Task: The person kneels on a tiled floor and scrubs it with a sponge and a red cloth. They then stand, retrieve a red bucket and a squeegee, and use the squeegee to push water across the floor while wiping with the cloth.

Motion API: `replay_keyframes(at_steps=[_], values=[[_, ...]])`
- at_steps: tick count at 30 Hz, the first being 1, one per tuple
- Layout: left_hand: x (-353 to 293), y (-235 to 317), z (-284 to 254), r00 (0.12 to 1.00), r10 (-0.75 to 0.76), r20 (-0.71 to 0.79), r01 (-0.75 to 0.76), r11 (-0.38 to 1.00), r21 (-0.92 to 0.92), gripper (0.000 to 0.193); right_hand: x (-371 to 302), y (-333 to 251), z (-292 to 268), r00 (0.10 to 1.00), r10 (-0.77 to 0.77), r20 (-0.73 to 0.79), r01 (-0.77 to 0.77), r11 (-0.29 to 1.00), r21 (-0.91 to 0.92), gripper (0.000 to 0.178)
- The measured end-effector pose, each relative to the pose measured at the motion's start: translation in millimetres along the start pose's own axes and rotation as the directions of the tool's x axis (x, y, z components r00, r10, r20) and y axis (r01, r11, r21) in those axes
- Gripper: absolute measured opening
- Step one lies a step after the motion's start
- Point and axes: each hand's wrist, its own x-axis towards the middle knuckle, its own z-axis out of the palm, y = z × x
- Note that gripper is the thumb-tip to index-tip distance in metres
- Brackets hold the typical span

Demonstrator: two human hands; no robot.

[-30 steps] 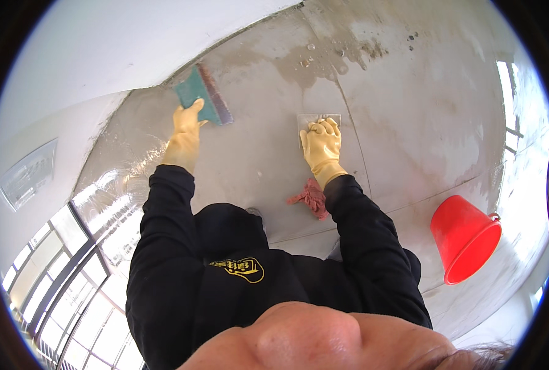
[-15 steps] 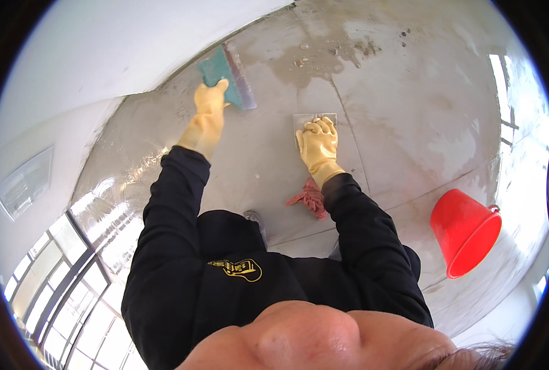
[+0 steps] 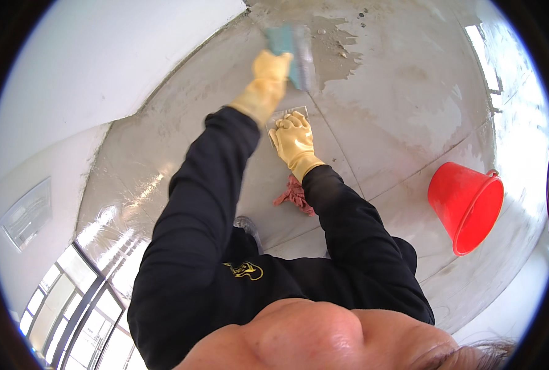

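Observation:
In a yellow rubber glove, my left hand [image 3: 268,77] is closed on a teal scraper [image 3: 282,39] with a greyish blade, blurred by motion at the edge of a brown wet patch [image 3: 336,52]. My right hand [image 3: 294,140], gloved the same way, is nearer to me. Its fingers curl over a flat grey rectangular plate [image 3: 303,111] on the floor, and the hand hides most of that plate and any handle. A crumpled reddish cloth [image 3: 295,197] lies just behind my right wrist, partly covered by the sleeve.
A red bucket [image 3: 459,203], tilted in view, stands on the right. The grey tiled floor [image 3: 404,105] is wet, with joint lines across it. A white wall [image 3: 126,55] runs along the left, with glazed doors [image 3: 80,308] at lower left. My shoe [image 3: 248,229] shows below.
My left hand has swept the teal scraper to the right and farther out, toward the wet patch. The whole view has shifted slightly; my right hand remains on the plate.

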Motion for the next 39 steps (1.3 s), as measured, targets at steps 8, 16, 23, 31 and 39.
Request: replay_keyframes(at_steps=[8, 16, 23, 31, 39], values=[[42.6, -64.3, -36.2, 0.964, -0.26, -0.062, 0.162, 0.755, -0.636, 0.035, -1.0, 2.7, 0.7, 1.0, -0.011, -0.009, 0.011, 1.0, 0.016, 0.021], [1.1, 4.5, 28.9, 0.994, 0.041, 0.104, -0.025, 0.988, -0.15, 0.049, 4.7, 1.6, -1.4, 1.0, -0.026, -0.001, 0.026, 0.999, -0.023, 0.024], [-47.7, -161.5, -150.9, 0.985, -0.068, 0.157, 0.151, 0.777, -0.612, 0.056, 6.7, 4.5, -8.3, 0.975, -0.154, -0.158, 0.16, 0.987, 0.025, 0.008], [-144.6, -324.9, -149.1, 0.875, -0.325, 0.358, 0.483, 0.617, -0.621, 0.054, 143.6, 37.4, -21.2, 0.963, -0.225, 0.149, 0.268, 0.861, -0.432, 0.019], [-114.0, -328.9, -177.1, 0.809, -0.332, 0.485, 0.548, 0.725, -0.418, 0.067, -127.4, 106.0, -135.4, 0.601, -0.221, 0.768, 0.559, 0.803, -0.206, 0.069]])
